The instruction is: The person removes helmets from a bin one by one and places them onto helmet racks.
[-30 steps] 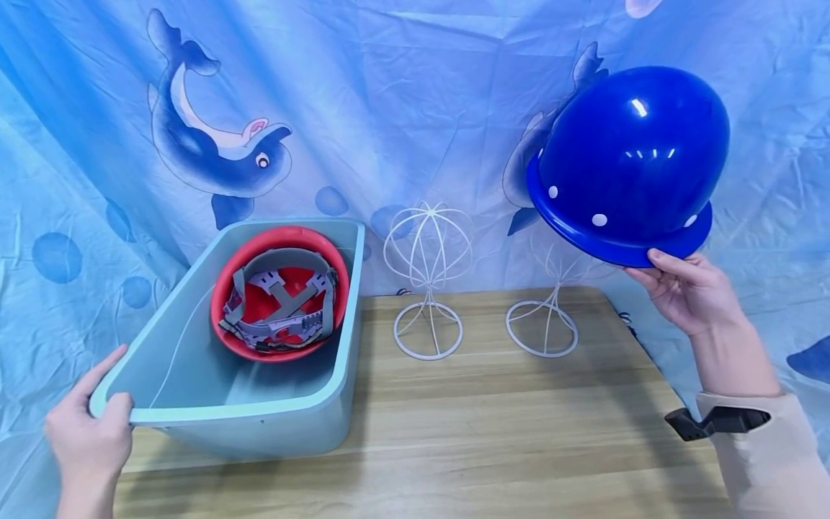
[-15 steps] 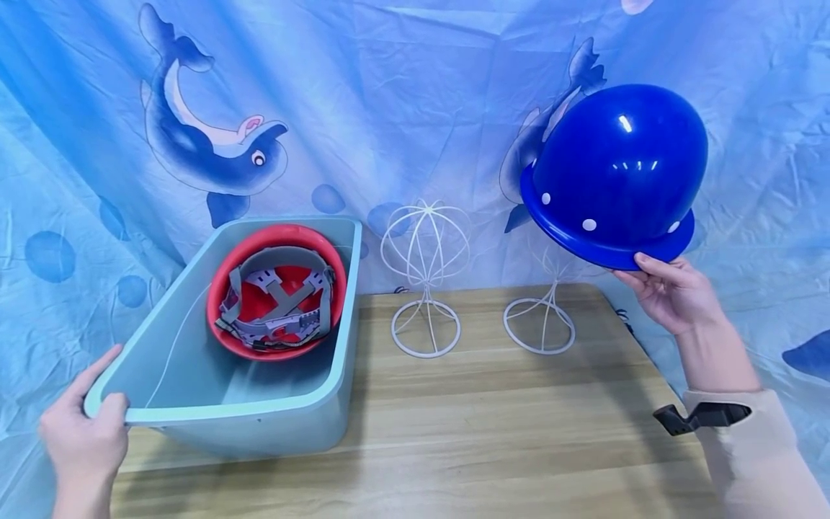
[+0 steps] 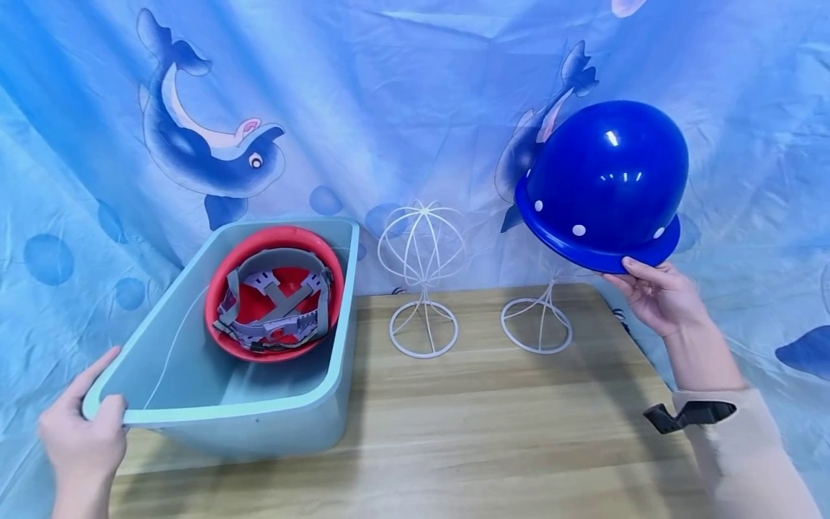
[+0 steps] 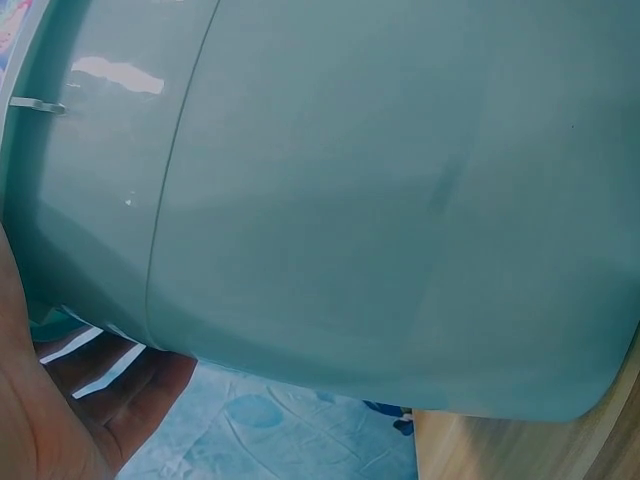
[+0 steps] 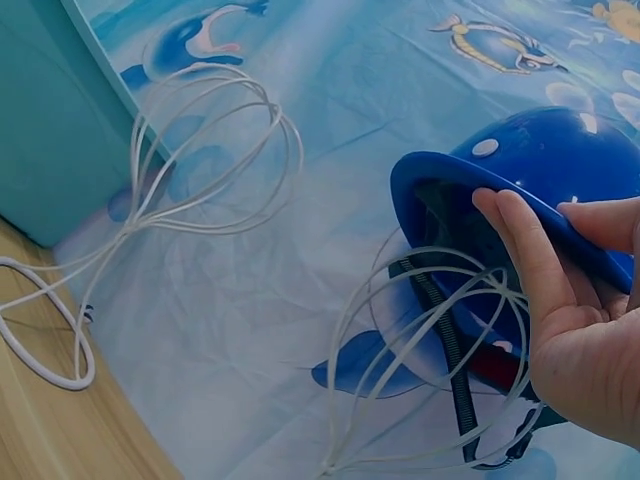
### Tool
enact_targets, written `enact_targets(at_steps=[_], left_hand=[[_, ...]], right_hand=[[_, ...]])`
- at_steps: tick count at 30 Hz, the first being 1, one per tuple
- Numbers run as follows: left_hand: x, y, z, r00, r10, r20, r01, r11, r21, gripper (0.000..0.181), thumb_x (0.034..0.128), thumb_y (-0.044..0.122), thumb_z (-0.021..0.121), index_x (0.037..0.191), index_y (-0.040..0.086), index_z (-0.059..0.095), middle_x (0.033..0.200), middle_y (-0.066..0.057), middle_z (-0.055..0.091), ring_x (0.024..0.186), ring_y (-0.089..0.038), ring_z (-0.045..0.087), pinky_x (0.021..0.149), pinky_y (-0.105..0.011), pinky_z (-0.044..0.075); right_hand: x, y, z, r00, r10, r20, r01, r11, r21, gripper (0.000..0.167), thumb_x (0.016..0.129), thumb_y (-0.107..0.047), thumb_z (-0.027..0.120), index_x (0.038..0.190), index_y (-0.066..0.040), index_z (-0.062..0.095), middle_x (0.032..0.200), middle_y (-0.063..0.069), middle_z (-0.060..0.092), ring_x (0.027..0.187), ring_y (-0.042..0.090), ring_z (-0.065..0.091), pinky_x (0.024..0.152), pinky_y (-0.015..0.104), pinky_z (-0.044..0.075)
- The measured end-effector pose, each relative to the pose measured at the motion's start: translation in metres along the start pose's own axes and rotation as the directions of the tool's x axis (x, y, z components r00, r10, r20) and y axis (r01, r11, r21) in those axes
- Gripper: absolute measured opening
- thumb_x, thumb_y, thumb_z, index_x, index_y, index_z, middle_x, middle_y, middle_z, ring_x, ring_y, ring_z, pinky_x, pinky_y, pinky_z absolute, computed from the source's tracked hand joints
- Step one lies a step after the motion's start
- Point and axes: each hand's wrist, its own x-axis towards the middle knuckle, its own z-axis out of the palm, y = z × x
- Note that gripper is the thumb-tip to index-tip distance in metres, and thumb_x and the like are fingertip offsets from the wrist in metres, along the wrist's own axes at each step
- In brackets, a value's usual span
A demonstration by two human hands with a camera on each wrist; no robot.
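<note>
My right hand [image 3: 664,299] pinches the brim of a blue helmet [image 3: 609,180], thumb outside and fingers under it, with the dome upward. The helmet hangs above the right white wire stand [image 3: 537,324] and hides much of its top. In the right wrist view, fingers of my right hand [image 5: 590,320] lie inside the brim of the blue helmet [image 5: 560,160], and a dark strap [image 5: 455,370] dangles below. My left hand [image 3: 84,432] grips the near-left corner of a light blue-green bin [image 3: 240,412]. Inside the bin lies a red helmet [image 3: 217,317], its inner straps facing up.
Another white wire stand [image 3: 424,328] stands on the wooden table [image 3: 454,432], between the bin and the right stand. A blue curtain [image 3: 415,108] with printed dolphins hangs behind the table.
The blue helmet, held in my right hand, has moved left and down toward the right stand. My left hand keeps its grip on the bin, and the view has shifted slightly.
</note>
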Motion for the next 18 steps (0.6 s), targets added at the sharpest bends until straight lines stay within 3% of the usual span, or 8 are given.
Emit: enact_targets(at_steps=[3,7,15,18], left_hand=[[-0.0004,-0.0015,-0.0011,1.0,0.001,0.003,-0.001,1.0,0.003,0.067,0.0813,0.0,0.048,0.137,0.026,0.074,0.038,0.016,0.031,0.035,0.0,0.022,0.038,-0.022,0.021],[-0.0008,0.0012,-0.0009,1.0,0.006,0.0,-0.006,1.0,-0.007,0.064,0.0813,0.001,0.049,0.136,0.023,0.075,0.04,0.017,0.031,0.038,0.001,0.024,0.041,-0.02,0.022],[-0.0008,-0.0019,-0.0017,1.0,-0.006,-0.003,0.006,1.0,0.0,0.063,0.0802,0.003,0.051,0.134,0.024,0.077,0.047,0.026,0.042,0.045,0.004,0.034,0.042,-0.019,0.025],[-0.0008,-0.0021,-0.0015,1.0,-0.001,-0.013,0.001,1.0,-0.006,0.063,0.0799,0.003,0.051,0.133,0.024,0.077,0.058,0.035,0.049,0.051,0.006,0.037,0.045,-0.017,0.026]], right_hand=[[0.0001,0.0028,-0.0017,1.0,0.013,-0.007,-0.013,1.0,-0.017,0.055,0.108,0.011,0.018,0.147,0.006,0.057,0.093,0.021,0.068,0.111,0.042,0.076,0.096,0.045,0.059],[-0.0005,0.0051,-0.0028,1.0,0.009,-0.024,-0.009,1.0,-0.027,0.053,0.108,0.012,0.02,0.146,0.007,0.058,0.096,0.022,0.069,0.108,0.04,0.078,0.095,0.044,0.06],[-0.0049,0.0096,-0.0061,0.997,0.018,-0.081,-0.022,0.998,-0.054,0.051,0.108,0.011,0.024,0.143,0.003,0.06,0.088,0.019,0.07,0.095,0.034,0.081,0.092,0.042,0.061],[-0.0054,0.0105,-0.008,0.997,0.022,-0.074,-0.026,0.998,-0.049,0.05,0.108,0.011,0.025,0.146,0.002,0.058,0.094,0.021,0.07,0.102,0.036,0.08,0.093,0.042,0.061]])
